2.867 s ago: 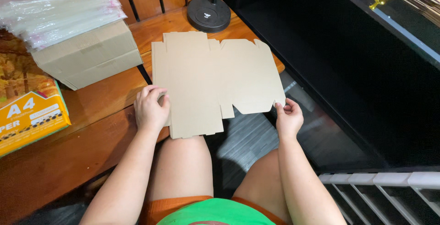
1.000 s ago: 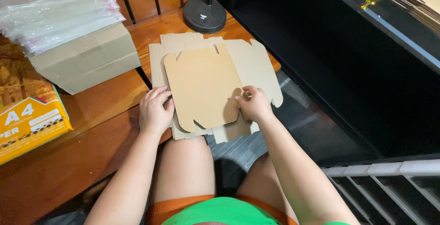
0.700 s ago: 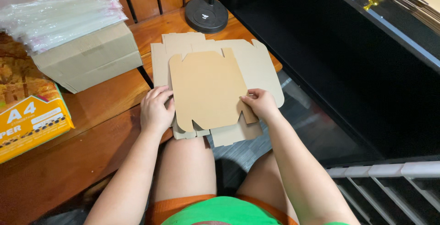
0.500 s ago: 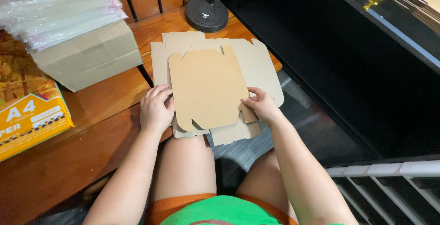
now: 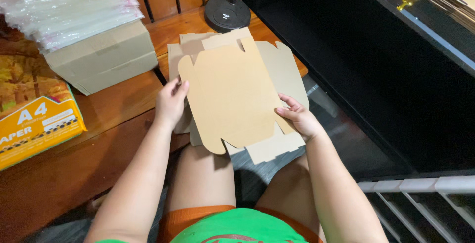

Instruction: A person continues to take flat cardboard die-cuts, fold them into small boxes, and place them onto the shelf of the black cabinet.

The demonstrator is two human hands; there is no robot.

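A flat brown die-cut cardboard box blank [image 5: 232, 94] lies over the edge of a wooden table [image 5: 114, 119] and above my lap. One large panel of it is folded over and slightly raised. My left hand [image 5: 170, 102] grips the panel's left edge. My right hand [image 5: 297, 118] holds its lower right edge, thumb on top. Under the folded panel more flat cardboard [image 5: 284, 70] of the same colour sticks out at the top, right and bottom.
A closed cardboard carton [image 5: 101, 57] with a stack of clear plastic bags [image 5: 69, 13] on top stands at the left. A yellow ream of paper [image 5: 34, 124] lies nearer. A black round stand base [image 5: 227, 13] sits at the back. Dark shelving [image 5: 396, 74] runs along the right.
The blank lay fully flat at first. My right hand folded its right panel over to the left, and now both hands hold that panel, lifted a little higher.
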